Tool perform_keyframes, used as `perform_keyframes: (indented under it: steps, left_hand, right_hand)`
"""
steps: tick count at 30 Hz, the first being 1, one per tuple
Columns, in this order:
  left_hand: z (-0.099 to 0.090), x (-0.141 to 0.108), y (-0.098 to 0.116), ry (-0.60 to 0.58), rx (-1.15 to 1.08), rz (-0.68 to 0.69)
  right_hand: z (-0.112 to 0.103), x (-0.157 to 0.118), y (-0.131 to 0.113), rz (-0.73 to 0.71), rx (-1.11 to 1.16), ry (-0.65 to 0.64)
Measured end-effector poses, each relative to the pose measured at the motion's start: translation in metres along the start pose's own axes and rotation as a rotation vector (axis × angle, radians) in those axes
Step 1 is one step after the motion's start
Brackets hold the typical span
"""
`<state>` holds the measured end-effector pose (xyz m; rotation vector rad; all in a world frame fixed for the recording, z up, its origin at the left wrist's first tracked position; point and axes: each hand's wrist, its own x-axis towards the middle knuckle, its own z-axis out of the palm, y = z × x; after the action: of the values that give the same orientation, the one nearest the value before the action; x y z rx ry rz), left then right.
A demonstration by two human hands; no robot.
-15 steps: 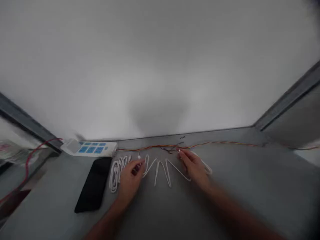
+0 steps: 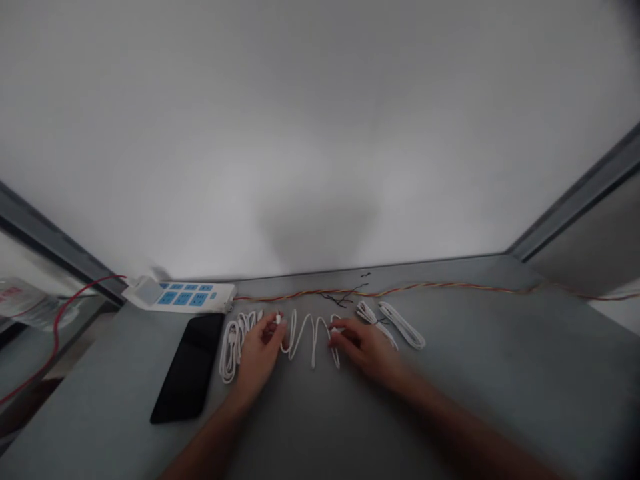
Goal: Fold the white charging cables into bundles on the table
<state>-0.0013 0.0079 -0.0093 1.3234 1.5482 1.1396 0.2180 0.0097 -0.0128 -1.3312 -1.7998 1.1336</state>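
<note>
Head camera view, looking forward and down: two bare hands work over a grey table (image 2: 500, 387) set against a pale wall (image 2: 320, 133). Between them lies a white cable (image 2: 313, 353), laid in upright zigzag folds on the tabletop. The left hand (image 2: 260, 350) pinches one end of it, thumb and fingertips together, with a small white connector (image 2: 279, 320) showing at the tips. The right hand (image 2: 367, 347) has thumb and forefinger drawn together on the cable at the far side of the folds; a bit of white shows between them.

Compared with half a second ago, the right hand has come in toward the left, and the zigzag is narrower, its folds closer together. By my judgement the cable is now more gathered, though not yet tied. The right hand's shift has also uncovered two folded white bundles beyond it: a tied bundle (image 2: 367, 312), partly behind the fingers, and a loose-looking loop (image 2: 404, 327).

Just beside the left hand are coiled white cables (image 2: 230, 353), then a black phone (image 2: 189, 370) lying flat. Behind are a power strip (image 2: 185, 299), a twisted orange wire (image 2: 425, 285) and a few thin black ties (image 2: 340, 300)
</note>
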Motion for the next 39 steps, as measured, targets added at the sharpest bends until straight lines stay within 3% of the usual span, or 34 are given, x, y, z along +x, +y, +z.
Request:
perform_keyframes:
  steps: [7, 13, 18, 21, 29, 39]
  left_hand:
    - [-0.004, 0.0, -0.001, 0.11, 0.139, 0.147]
    - [-0.003, 0.002, -0.006, 0.082, 0.122, 0.159]
    - [-0.002, 0.001, -0.003, 0.004, 0.075, 0.139]
    - [-0.002, -0.001, -0.001, -0.057, 0.069, 0.173]
    - [-0.002, -0.001, -0.003, -0.114, 0.079, 0.271]
    - [0.001, -0.005, -0.001, -0.121, 0.104, 0.225]
  right_hand:
    - [-0.018, 0.007, 0.005, -0.016, -0.376, 0.136]
    - [-0.024, 0.012, 0.01, -0.018, -0.02, 0.207]
    - [-0.028, 0.012, 0.003, -0.124, 0.065, 0.254]
    - [-0.028, 0.01, 0.002, -0.145, 0.125, 0.22]
    - [-0.021, 0.009, 0.008, -0.214, 0.13, 0.147]
    - [-0.022, 0.007, 0.006, -0.214, 0.097, 0.086]
